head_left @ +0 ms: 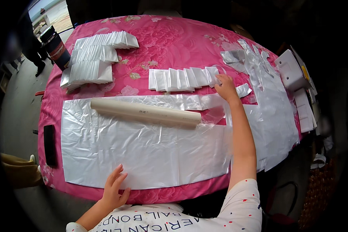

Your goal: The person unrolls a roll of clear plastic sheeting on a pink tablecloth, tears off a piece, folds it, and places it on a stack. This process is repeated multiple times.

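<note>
My right hand (226, 88) reaches far across the table, its fingers curled at the right end of a row of folded white plastic sheets (178, 79). Its fingertips grip the edge of the last folded sheet (212, 75). My left hand (116, 187) is at the near edge of a stack of flat, glossy white plastic sheeting (143, 154), fingers spread and holding nothing. Across the far part of that sheeting lies a long off-white plastic pipe (147, 112), slightly slanted.
Rows of folded plastic sheets (91, 71) sit at the far left beside a dark bottle (57, 50). A black bar-shaped object (50, 146) lies at the left edge. Loose plastic sheeting (268, 100) covers the right side, next to white boxes (292, 69). A pink flowered tablecloth (158, 38) lies underneath.
</note>
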The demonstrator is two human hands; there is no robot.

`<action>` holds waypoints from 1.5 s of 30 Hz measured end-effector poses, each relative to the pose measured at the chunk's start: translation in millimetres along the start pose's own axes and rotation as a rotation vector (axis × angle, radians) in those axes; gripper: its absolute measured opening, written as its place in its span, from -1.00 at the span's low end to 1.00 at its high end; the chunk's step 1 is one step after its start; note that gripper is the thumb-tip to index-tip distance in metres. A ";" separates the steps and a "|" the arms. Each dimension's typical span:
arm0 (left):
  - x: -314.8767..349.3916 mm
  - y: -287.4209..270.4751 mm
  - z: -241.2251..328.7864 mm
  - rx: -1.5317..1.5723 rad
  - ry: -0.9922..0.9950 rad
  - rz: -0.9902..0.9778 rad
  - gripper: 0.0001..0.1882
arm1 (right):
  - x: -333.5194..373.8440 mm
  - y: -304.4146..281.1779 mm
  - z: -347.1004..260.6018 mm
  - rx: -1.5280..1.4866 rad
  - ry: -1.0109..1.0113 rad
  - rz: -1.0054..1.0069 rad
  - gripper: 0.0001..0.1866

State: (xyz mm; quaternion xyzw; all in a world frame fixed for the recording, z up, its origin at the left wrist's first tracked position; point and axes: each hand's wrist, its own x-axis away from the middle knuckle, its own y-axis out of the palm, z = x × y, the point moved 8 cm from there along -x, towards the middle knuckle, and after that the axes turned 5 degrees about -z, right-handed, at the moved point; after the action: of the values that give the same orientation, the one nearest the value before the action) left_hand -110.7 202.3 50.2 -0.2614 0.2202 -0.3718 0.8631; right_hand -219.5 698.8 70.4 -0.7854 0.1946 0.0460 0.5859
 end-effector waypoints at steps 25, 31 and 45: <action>-95.2 79.9 44.8 -0.126 0.165 -0.100 0.03 | 246.6 -14.0 -105.3 0.026 -0.055 -0.284 -0.43; -99.7 105.0 56.9 -0.201 0.168 -0.188 0.04 | 277.1 -78.2 62.0 0.170 0.354 -0.020 -0.58; -102.5 113.4 67.9 -0.247 0.160 -0.224 -0.03 | 291.2 -115.2 53.3 0.305 0.513 0.248 -0.81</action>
State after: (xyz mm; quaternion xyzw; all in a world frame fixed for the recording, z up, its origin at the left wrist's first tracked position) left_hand -76.3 365.9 51.5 -0.3580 0.3017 -0.4554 0.7573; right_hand 98.1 702.9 70.4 -0.6447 0.4347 -0.1123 0.6187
